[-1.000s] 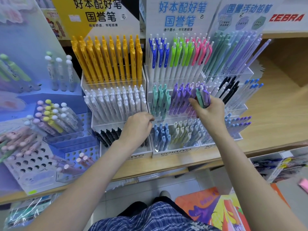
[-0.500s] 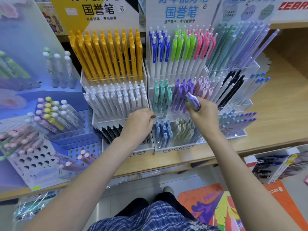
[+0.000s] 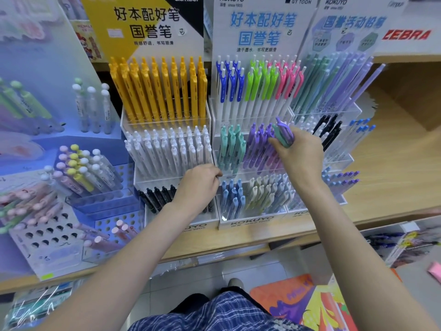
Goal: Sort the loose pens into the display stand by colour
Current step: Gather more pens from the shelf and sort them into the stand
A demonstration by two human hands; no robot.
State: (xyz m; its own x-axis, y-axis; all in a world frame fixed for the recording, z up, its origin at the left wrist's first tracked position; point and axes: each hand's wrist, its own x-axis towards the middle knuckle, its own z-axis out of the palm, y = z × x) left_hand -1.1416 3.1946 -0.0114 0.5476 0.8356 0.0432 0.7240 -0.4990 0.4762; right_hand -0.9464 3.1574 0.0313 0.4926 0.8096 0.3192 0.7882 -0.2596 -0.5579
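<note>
Gripped in our right hand (image 3: 301,156) is a small bunch of loose pens (image 3: 283,133) (purple and teal), held over the purple row of the display stand (image 3: 253,222). Our left hand (image 3: 197,185), fingers curled, rests at the stand's front, holding nothing we can see.

Head view, down onto near shelf (image 3: 393,187)

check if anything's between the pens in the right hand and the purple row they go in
Nothing visible does. The right hand holds the loose pens right above the purple row, beside the teal pens.
</note>
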